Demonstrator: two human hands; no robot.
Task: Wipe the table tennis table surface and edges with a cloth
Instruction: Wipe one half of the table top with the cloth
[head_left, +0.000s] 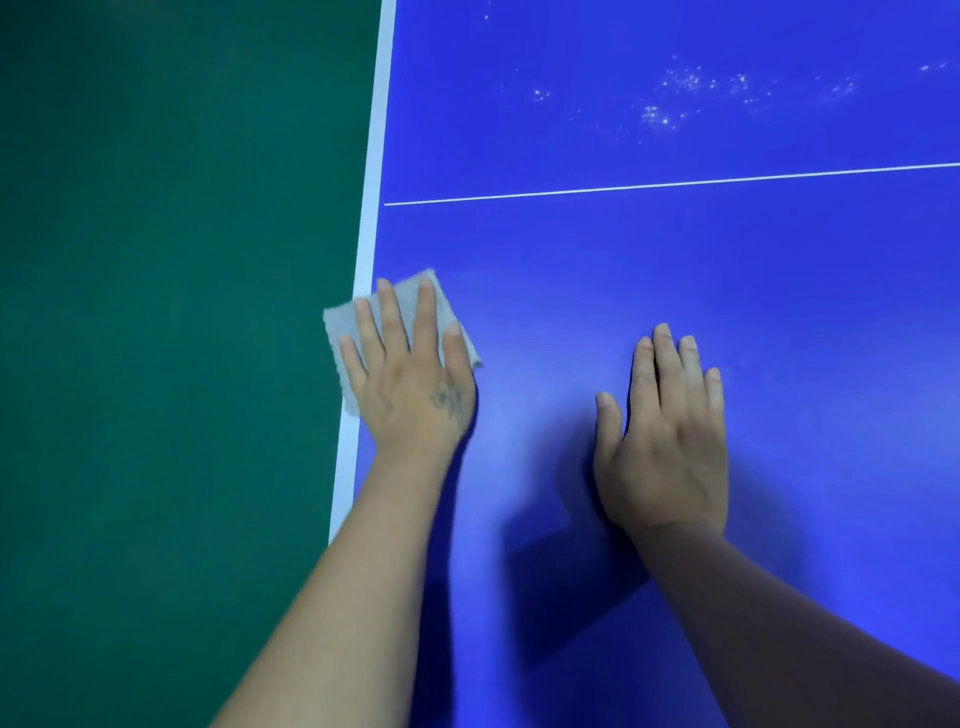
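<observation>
A grey cloth (349, 332) is being pressed flat onto the blue table (675, 270) by the left hand (410, 384), whose fingers are being kept straight and slightly spread over the fabric, so the hand is open rather than curled round anything. The cloth is being held at the table's left edge, across the white border stripe (371, 171), with its left part being carried just past that edge over the green floor (156, 338). One corner of the cloth is being shown above the fingertips and another to the right of the hand. The right hand (667, 447) is being rested palm-down on the bare blue surface, well to the right of the cloth and apart from it, with its fingers being held straight and close together and nothing being gripped. A thin white line (675, 183) is being seen running across the table beyond both hands. Pale speckled marks (675, 93) are being shown on the surface farther away, past that line. Shadows of both forearms are being cast onto the blue surface near the bottom of the view.
</observation>
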